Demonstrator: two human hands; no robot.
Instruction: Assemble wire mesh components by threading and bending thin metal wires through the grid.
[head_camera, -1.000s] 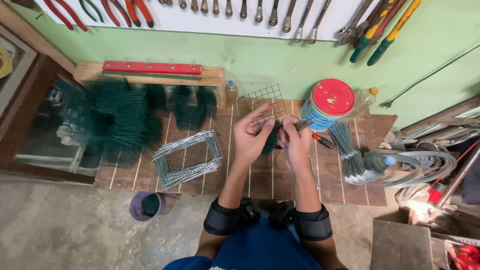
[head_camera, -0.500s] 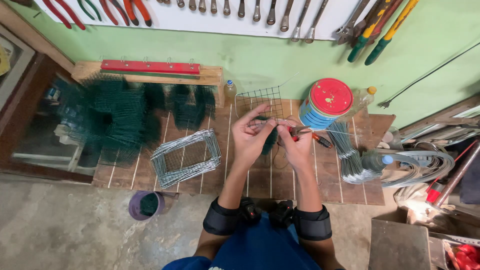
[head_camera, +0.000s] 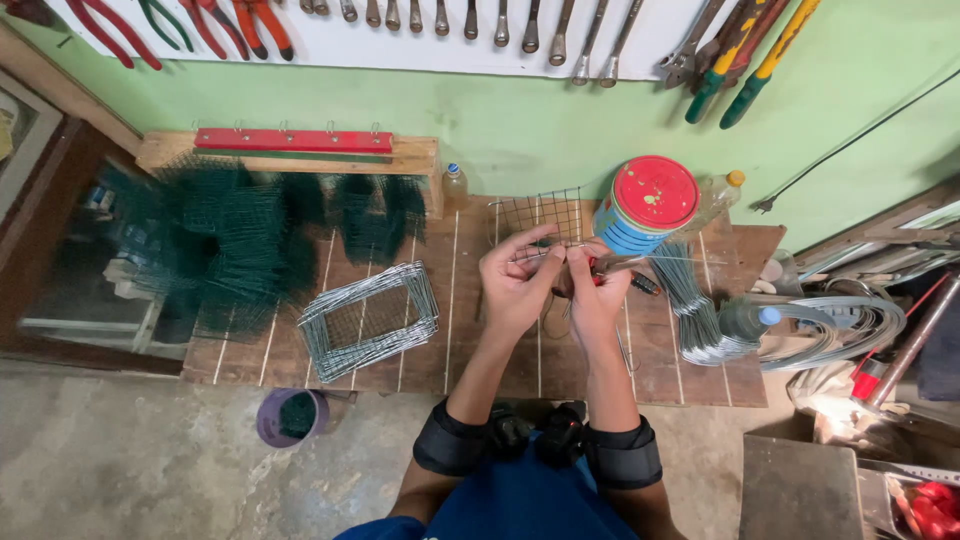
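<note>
Both hands meet over the middle of the wooden workbench (head_camera: 400, 360), near its back edge: left hand (head_camera: 515, 285) pinches a small wire mesh piece (head_camera: 540, 225) to steady it, right hand (head_camera: 597, 300) is closed around a red-handled tool (head_camera: 600, 272), apparently working the wire. A stack of bare wire frames (head_camera: 368, 320) lies left of the hands, green mesh pieces (head_camera: 230, 245) pile at the left back corner, and a red-lidded can (head_camera: 648, 205) with a bundle of cut wires (head_camera: 700, 315) sits within reach at right

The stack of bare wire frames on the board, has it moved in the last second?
No. The stack of wire frames lies at the same spot on the wooden board, beside the green mesh pile.
</note>
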